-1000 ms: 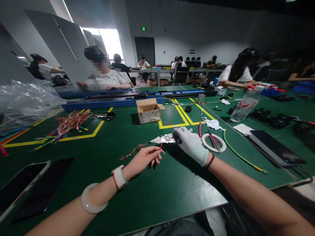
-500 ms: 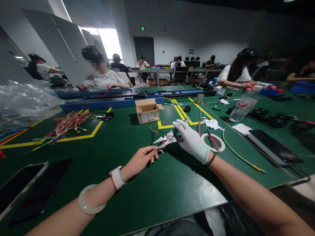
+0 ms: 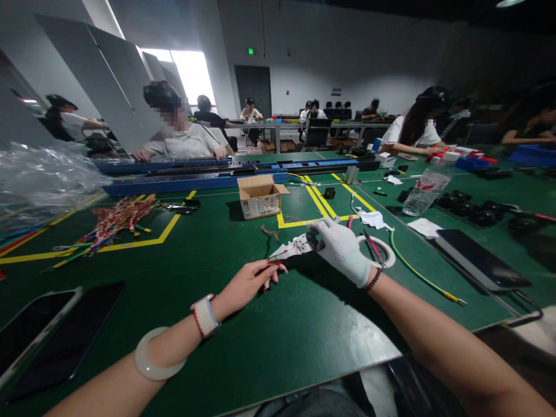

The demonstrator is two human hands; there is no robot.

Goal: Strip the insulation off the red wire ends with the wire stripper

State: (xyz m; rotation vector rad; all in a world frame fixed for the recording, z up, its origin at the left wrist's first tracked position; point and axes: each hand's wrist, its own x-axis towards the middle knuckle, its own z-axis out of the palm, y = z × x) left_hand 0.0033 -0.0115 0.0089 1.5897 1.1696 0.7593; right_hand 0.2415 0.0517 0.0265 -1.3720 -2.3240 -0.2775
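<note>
My right hand (image 3: 341, 249), in a white glove, is closed round the handles of a wire stripper (image 3: 297, 246). Its silver jaws point left and are closed together, their tips meeting my left hand (image 3: 256, 275). Bare fingers of that hand pinch a short red wire (image 3: 274, 262) at the jaw tips; most of the wire is hidden by the fingers. A bit of stripped copper strand (image 3: 270, 233) lies on the green table just beyond the jaws. Right of the glove, a roll of white tape (image 3: 388, 252) has a red pen-like tool (image 3: 374, 249) lying across it.
A small open carton (image 3: 260, 202) stands ahead. Bundled copper-ended wires (image 3: 124, 220) lie at left, with two phones (image 3: 65, 341) nearer. A green-yellow cable (image 3: 423, 278), a black power bank-like block (image 3: 482, 258) and a water bottle (image 3: 425, 191) are at right. Co-workers sit across the table.
The wire stripper's jaws have gone from parted to closed, and my right hand's fingers have tightened on the handles. My left hand has barely moved.
</note>
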